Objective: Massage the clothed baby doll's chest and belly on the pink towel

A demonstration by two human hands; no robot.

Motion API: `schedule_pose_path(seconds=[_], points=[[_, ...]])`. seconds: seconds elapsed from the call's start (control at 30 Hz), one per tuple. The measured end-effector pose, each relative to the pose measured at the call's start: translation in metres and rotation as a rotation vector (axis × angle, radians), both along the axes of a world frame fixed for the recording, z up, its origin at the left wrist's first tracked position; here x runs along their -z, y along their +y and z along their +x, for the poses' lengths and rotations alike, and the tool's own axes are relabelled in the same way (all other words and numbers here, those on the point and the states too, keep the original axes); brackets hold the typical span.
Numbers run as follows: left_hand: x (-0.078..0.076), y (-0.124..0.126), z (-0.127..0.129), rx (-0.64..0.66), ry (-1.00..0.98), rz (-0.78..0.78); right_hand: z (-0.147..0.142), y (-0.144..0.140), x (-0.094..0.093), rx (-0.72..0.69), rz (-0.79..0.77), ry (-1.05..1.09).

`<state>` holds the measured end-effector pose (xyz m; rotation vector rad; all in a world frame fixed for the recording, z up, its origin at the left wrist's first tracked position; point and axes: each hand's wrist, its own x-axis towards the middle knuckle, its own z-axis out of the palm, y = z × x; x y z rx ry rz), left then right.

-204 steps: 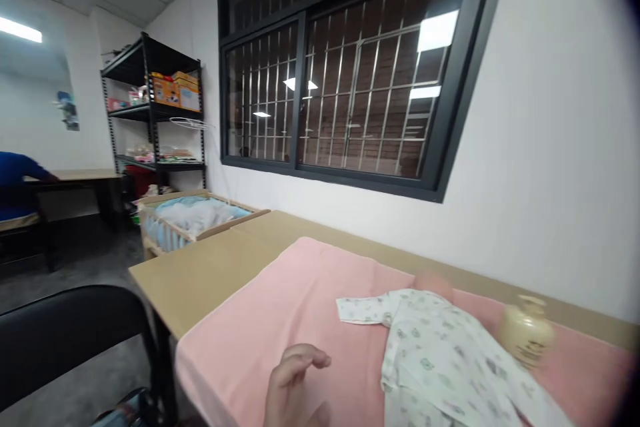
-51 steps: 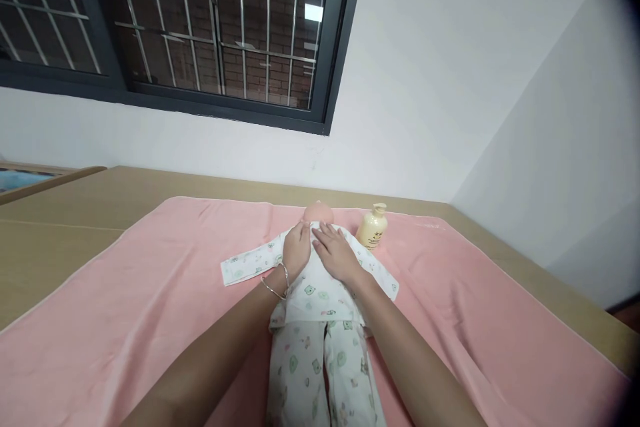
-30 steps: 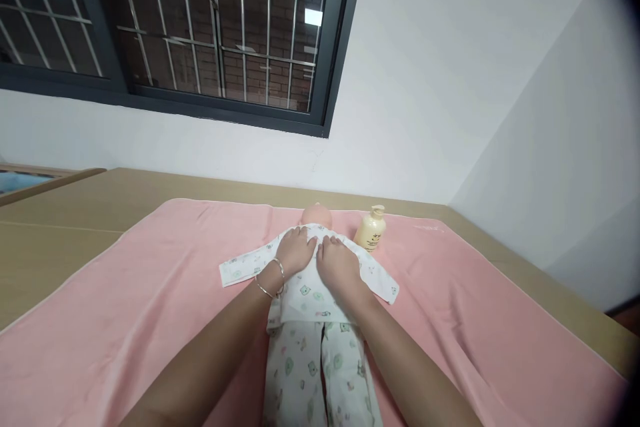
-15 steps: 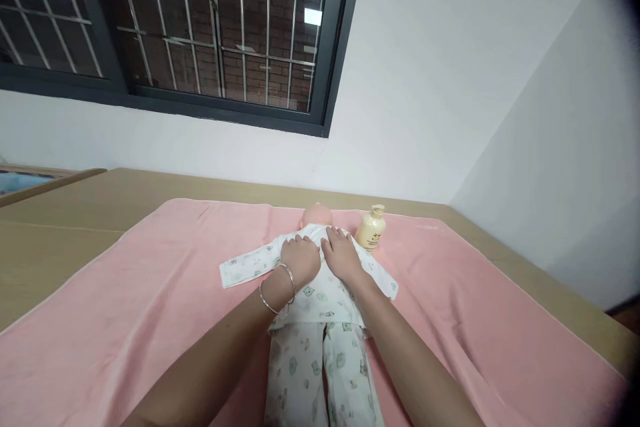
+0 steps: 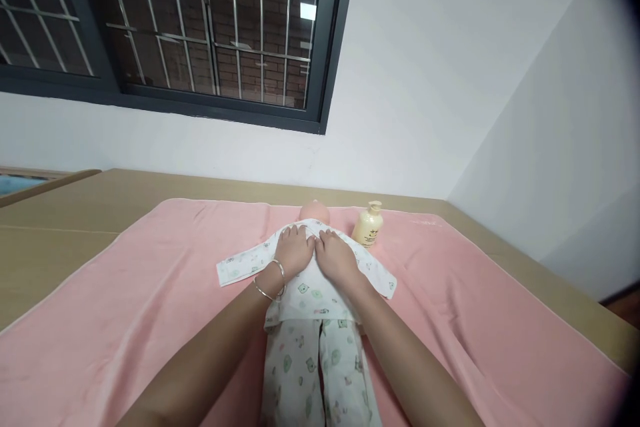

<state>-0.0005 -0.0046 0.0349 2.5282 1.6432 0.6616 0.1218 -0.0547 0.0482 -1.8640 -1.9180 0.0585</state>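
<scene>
Baby doll lies face-up on the pink towel, head toward the wall, legs toward the person; only the top of its head shows past the hands. Doll wears a white printed outfit, sleeves spread to either side of its chest, trouser legs running down to the bottom edge of the view. Left hand lies flat, palm down, on the left side of the doll's chest, fingers spread a little and pointing at the doll's head, gripping nothing, only pressing on the cloth. Two thin bangles sit on that wrist, just below the doll's left sleeve. Right hand lies flat the same way on the right side of the doll's chest, fingers loosely spread, nothing pinched. The two hands are side by side, thumbs close together over the middle of the chest; cannot tell if they touch. Cream pump bottle stands upright on the towel just right of the doll's head, apart from the right hand. Towel covers a tan table, which shows bare to the left of the doll and behind it along the wall. Barred dark-framed window is above and left of the doll.
</scene>
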Motion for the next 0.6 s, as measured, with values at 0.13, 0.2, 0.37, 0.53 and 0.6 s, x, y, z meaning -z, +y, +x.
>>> schedule_pose_path(seconds=[0.13,0.2,0.37,0.53,0.6], points=[[0.0,-0.008,0.006,-0.054,0.021,0.032,0.02,0.02,0.017,-0.044,0.02,0.104],[0.001,-0.009,0.007,-0.058,0.015,0.043,0.024,0.025,0.023,-0.046,0.037,0.126],[0.003,-0.005,0.005,-0.053,-0.006,0.032,0.021,0.024,0.026,-0.039,0.073,0.117],[-0.001,-0.011,0.005,-0.061,0.015,0.02,0.024,0.026,0.026,-0.047,0.055,0.14],[-0.007,-0.02,0.009,-0.053,0.042,0.02,0.029,0.028,0.025,-0.077,0.035,0.149]])
